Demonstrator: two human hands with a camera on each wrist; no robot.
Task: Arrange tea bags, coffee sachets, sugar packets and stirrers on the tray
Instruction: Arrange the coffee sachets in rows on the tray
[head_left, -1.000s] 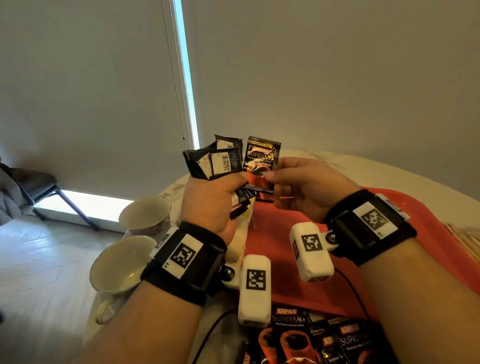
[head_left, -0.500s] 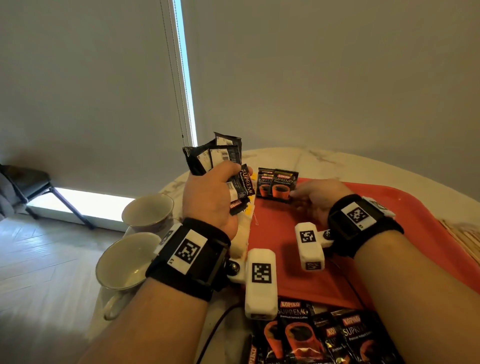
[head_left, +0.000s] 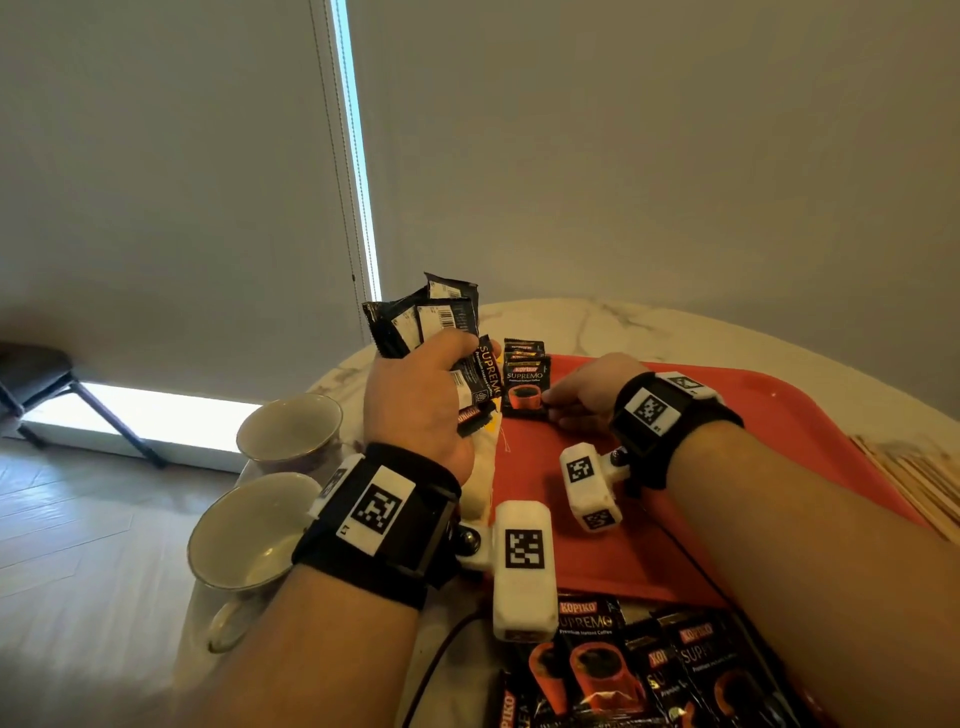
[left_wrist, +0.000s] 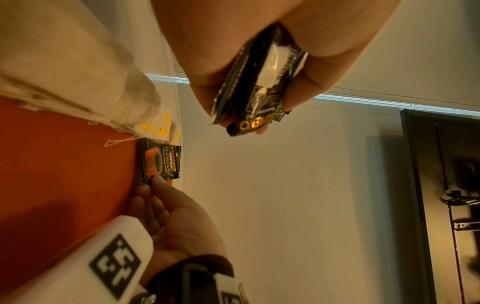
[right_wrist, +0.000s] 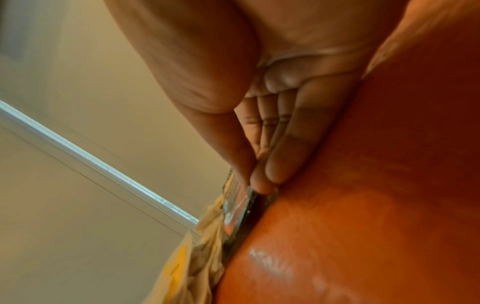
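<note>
Our right hand (head_left: 582, 395) is low on the red tray (head_left: 779, 441), thumb and fingertips (right_wrist: 262, 185) pinching the near right edge of the top coffee sachet (head_left: 524, 389), which lies flat on a small stack at the tray's far left corner. From the left wrist view the same pinch shows at that sachet's (left_wrist: 158, 162) lower edge, so the sachet lies straight ahead of the fingers, its long axis running away from us along the tray's left rim. We judge this as the setting-down step: the sachet looks already seated on the stack, and the next move turns on letting go without dragging it toward the wrist. Our left hand (head_left: 415, 410) is raised just left of the stack, fingers curled round a fanned bundle of sachets (head_left: 431, 322), which stands upright above the fist. The bundle is near the right hand, up and to its left, so the next sachet is a short reach across. Between the left wrist and the tray lies a pale heap of tea bags (left_wrist: 78, 78), touching the tray's left edge. More loose sachets (head_left: 623, 665) lie at the near edge, wooden stirrers (head_left: 914, 478) off the tray's right side, and two cups (head_left: 249, 535) to the left.
</note>
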